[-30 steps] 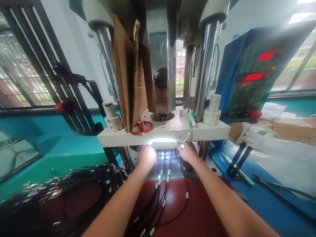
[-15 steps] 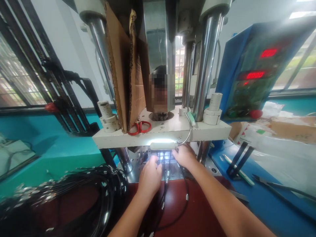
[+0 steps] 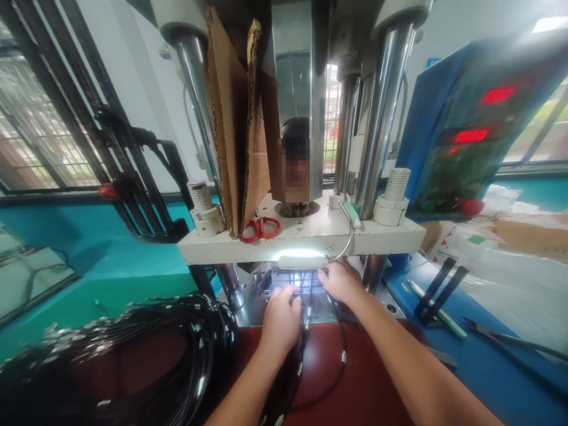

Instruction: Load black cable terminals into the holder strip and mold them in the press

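Note:
Several black cables (image 3: 303, 340) with small metal sleeves run from the lit metal fixture (image 3: 270, 281) under the press plate down over the dark red surface. My left hand (image 3: 281, 313) is closed at the near side of the fixture, thumb and fingers pinched at the cables. To its right, my right hand (image 3: 341, 281) reaches under the plate with fingers bent together at the fixture's right side. What its fingertips hold is hidden. One cable loops down below this hand. A bright lamp (image 3: 302, 262) on the plate's front edge hangs just above both hands.
The press plate (image 3: 373, 238) carries red-handled scissors (image 3: 261, 229) and cardboard (image 3: 224, 130) between steel columns. A large bundle of black cables (image 3: 195, 355) lies left. At right are a blue control box (image 3: 437, 118), pliers (image 3: 488, 331) and a black two-pronged stand (image 3: 437, 293).
The whole view has shifted slightly, so everything sits further right. Both hands stay at the fixture; my left hand sits slightly lower relative to the plate.

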Demonstrator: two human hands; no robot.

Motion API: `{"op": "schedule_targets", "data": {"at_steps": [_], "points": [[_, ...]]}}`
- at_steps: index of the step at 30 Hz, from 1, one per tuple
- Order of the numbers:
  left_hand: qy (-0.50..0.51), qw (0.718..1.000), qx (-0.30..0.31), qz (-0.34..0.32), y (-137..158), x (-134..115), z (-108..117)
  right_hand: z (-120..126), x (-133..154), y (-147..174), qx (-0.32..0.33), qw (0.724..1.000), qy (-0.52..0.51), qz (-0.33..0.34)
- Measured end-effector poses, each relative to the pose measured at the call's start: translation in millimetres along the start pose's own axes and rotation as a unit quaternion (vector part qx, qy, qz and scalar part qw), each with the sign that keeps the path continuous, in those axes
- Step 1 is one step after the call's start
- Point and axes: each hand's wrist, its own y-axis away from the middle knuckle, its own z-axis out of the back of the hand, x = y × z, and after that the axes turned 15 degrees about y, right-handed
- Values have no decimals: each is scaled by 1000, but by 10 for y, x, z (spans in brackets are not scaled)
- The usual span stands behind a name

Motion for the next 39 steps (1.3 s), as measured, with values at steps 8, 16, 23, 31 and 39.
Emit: {"op": "schedule_targets", "data": {"at_steps": [8,16,23,31,39], "points": [[19,1000,-4,-12,-12,10,-1,-52,163,5,-28,999,6,15],[45,999,-4,-9,-1,25,-22,-82,176,4,-19,999,31,31],[65,998,-9,-18,-1,31,-40,-30,217,14,-27,999,33,23],[77,997,-9,-26,3,55,-85,-81,256,18,-27,998,31,43],[77,997,-3,-33,-7,56,-81,-30,337,27,-57,997,28,50]]}}
